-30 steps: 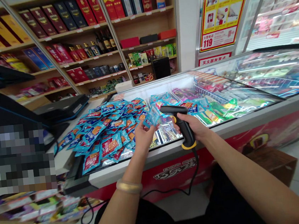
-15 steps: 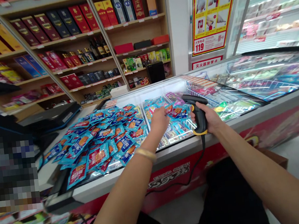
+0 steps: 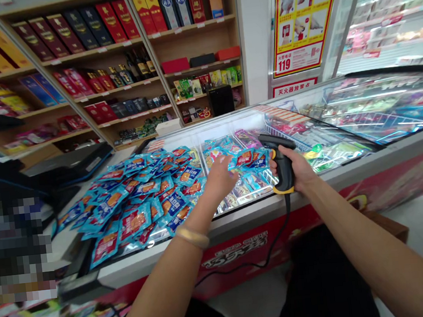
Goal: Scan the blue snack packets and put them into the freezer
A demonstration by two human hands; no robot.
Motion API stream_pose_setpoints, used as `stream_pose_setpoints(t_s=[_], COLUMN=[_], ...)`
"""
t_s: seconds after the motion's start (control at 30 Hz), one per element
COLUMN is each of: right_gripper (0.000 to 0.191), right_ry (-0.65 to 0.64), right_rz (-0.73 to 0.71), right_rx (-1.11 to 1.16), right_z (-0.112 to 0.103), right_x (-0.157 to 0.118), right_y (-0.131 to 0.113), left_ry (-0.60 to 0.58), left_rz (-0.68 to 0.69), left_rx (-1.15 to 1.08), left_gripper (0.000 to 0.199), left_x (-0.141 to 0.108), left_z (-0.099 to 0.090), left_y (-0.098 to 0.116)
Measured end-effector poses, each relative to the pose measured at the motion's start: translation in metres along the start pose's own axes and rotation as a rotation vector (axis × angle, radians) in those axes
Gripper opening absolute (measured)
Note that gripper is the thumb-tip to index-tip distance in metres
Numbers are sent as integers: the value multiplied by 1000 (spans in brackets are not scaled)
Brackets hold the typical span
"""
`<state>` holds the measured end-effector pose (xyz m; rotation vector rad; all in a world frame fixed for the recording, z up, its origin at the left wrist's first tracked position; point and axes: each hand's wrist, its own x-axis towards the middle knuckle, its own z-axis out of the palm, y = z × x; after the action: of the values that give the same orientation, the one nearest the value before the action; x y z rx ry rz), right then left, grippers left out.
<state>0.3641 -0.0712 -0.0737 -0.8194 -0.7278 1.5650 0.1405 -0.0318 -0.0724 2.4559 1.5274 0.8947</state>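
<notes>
My right hand (image 3: pixel 300 168) is wrapped round the grip of a black and yellow barcode scanner (image 3: pixel 283 168). The scanner's head points left over a few blue snack packets (image 3: pixel 251 158) lying on the freezer's glass top. My left hand (image 3: pixel 220 178), with a gold bangle on its wrist, hovers just left of those packets. Its fingers look apart and slightly blurred, and nothing shows between them. Further left, a big heap of blue snack packets (image 3: pixel 143 198) with red and dark blue labels covers the glass.
The chest freezer (image 3: pixel 237 221) runs across in front of me, with frozen goods under its glass. The scanner's cable (image 3: pixel 270 250) hangs down its front. Dark counter equipment (image 3: pixel 72 165) stands at the left. Shelves of boxes and bottles (image 3: pixel 111 63) line the back wall.
My left hand has drawn back a little to the left, away from the few packets beside the scanner. My right hand and the scanner have hardly moved.
</notes>
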Motion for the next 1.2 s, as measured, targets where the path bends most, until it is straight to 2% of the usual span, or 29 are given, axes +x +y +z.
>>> stream_pose_setpoints(t_s=[0.1,0.23,0.4,0.5,0.6,0.7,0.83,1.0,1.1,1.2], right_gripper=[30,29,30,29,31,32,34,40,41,40], right_ry=[-13,-78,-187,-203,-213,-229,-244,-252,-264,-281], right_rz=[34,79,155,155,136,118,94,50,35,20], right_rx=[-2,-7,-25,-50,-60,-81,-160,-229,-235,-239], right_z=[17,53,90,94,91,88,89,91,92,92], right_x=[-2,-5,-9,-9,-9,-9,-11,-15,-15,-15], right_y=[10,35,60,65,66,66,67,67,67,67], left_ry=[63,101,42,39,42,49,59,48,150,415], left_rz=[-49,-139,-257,-247,-238,-203,-162,-227,-219,-168], left_rx=[78,233,436,458,448,462,542,539,381,69], left_gripper=[50,48,58,58,51,41,39,38,40,34], left_x=[-23,-64,-110,-122,-122,-116,-104,-91,-89,-89], left_z=[-30,-67,-92,-92,-87,-83,-84,-85,-83,-81], left_y=[-24,-54,-60,-59,-61,-63,-60,-62,-65,-63])
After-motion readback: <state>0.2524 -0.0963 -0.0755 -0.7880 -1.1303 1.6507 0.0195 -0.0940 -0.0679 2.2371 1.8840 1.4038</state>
